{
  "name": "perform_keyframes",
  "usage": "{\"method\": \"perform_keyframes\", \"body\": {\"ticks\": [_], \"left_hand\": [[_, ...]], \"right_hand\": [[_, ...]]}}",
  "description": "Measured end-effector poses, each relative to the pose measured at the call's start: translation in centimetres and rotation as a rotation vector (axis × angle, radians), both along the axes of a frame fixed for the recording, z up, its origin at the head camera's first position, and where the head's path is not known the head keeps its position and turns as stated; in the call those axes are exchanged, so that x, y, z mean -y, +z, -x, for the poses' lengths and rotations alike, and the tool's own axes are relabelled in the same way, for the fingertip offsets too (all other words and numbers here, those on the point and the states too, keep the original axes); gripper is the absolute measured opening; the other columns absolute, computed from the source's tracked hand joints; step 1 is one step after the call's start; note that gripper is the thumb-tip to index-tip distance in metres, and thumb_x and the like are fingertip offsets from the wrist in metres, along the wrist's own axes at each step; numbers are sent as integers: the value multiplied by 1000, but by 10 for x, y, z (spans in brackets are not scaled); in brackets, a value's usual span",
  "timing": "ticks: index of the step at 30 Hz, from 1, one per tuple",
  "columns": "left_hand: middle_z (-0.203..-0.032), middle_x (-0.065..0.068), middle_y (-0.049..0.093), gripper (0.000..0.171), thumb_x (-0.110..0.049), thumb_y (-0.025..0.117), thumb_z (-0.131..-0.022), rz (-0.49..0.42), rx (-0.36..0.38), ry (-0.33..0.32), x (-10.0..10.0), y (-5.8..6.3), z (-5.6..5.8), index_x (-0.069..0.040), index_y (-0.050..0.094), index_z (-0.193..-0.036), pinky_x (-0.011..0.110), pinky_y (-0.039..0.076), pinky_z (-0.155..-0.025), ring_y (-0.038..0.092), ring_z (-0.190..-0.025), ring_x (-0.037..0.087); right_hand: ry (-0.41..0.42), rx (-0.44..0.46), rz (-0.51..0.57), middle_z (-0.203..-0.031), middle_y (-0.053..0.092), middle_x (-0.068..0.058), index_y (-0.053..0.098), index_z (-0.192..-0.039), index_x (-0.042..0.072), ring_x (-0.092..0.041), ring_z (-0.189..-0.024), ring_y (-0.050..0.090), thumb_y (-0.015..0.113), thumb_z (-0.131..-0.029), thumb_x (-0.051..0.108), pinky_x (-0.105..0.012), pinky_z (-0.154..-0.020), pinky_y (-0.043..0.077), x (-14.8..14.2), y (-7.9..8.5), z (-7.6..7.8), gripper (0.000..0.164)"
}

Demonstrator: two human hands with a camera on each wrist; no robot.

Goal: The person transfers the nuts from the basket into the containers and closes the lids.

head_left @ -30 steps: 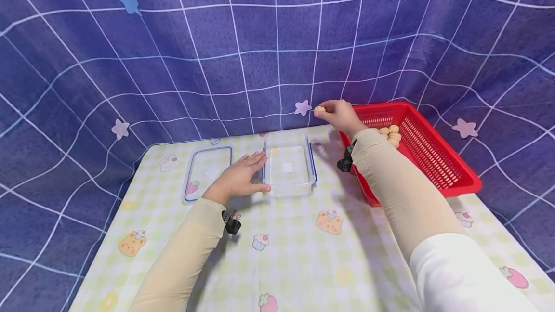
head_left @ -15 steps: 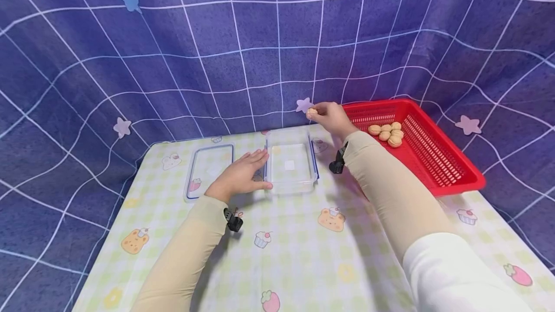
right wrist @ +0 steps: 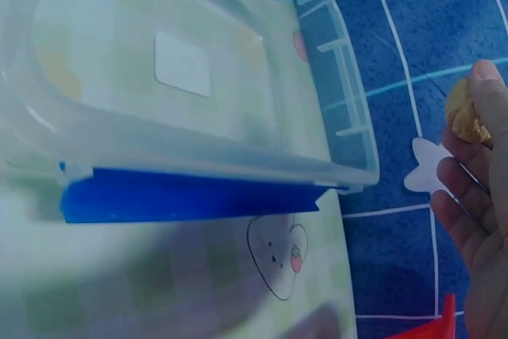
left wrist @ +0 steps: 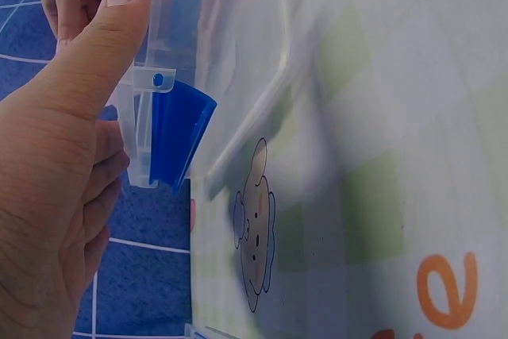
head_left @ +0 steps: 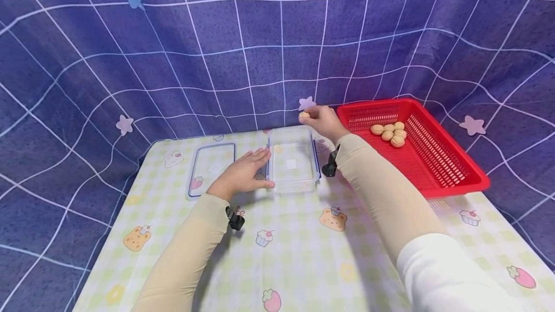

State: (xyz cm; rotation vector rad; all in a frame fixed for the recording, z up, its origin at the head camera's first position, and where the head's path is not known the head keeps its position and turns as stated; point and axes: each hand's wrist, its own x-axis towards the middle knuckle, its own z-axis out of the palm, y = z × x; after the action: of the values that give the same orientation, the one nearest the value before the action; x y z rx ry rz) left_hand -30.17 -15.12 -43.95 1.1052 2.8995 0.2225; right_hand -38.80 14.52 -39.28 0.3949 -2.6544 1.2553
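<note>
My right hand (head_left: pixel 326 123) pinches a walnut (right wrist: pixel 463 113) between thumb and fingers, held above the back right corner of a clear plastic box (head_left: pixel 295 188) with blue side flaps. In the right wrist view, the walnut is outside the box's far wall. At the box's left side rests my left hand (head_left: pixel 243 173), fingers straight and spread. Its thumb (left wrist: pixel 111 41) lies along the rim in the left wrist view, beside a hanging blue flap (left wrist: pixel 178 136). A white label (right wrist: pixel 182 63) shows through the box's bottom, and no walnut is visible inside.
A red perforated basket (head_left: pixel 460 190) stands at the right, holding several walnuts (head_left: pixel 388 133) near its back. The box's clear lid (head_left: pixel 191 170), edged in blue, lies flat to the left. A blue curtain (head_left: pixel 260 66) hangs behind the patterned tablecloth (head_left: pixel 303 264).
My right hand has moved left with the walnut, away from the basket and toward the box. The left hand stays at the box's side. The head view has shifted slightly.
</note>
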Motion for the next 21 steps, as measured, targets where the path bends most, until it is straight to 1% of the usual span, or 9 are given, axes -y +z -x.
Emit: {"method": "perform_keyframes", "body": {"ticks": [6,10,14,17,21], "left_hand": [[-165,14,26,103,-68,65,-86,-5,3,2,-1,-1,0,-1,31,-157,48,16,-126,22,-153,29],[-165,12,26,104,-69,65,-86,-13,22,10,-1,0,-1,-2,31,-157,47,15,-126,21,-154,28],[-164,10,28,105,-69,69,-83,-32,27,22,-2,0,1,-3,33,-157,44,12,-127,21,-154,26],[-163,9,31,106,-67,73,-80,-47,17,34,-2,1,3,-4,35,-156,44,13,-126,23,-153,26],[-162,11,32,105,-65,74,-80,-52,15,24,0,0,5,-3,37,-155,46,14,-126,25,-152,28]], "right_hand": [[17,6,-14,-108,74,-14,73,-118,2,-23,-96,68,74,-94,28,-37,-89,57,8,-9,0,35],[31,13,-8,-108,74,-14,73,-118,2,-23,-96,68,74,-94,27,-37,-89,58,15,-15,-1,35],[34,2,-8,-106,75,-13,74,-117,2,-23,-94,68,75,-94,26,-37,-87,57,22,-19,-1,33],[47,-4,-8,-106,75,-14,74,-116,1,-23,-94,69,75,-94,25,-37,-87,57,27,-23,0,33],[61,14,-16,-107,75,-14,73,-116,1,-23,-97,70,75,-94,26,-37,-89,57,33,-29,0,34]]}}
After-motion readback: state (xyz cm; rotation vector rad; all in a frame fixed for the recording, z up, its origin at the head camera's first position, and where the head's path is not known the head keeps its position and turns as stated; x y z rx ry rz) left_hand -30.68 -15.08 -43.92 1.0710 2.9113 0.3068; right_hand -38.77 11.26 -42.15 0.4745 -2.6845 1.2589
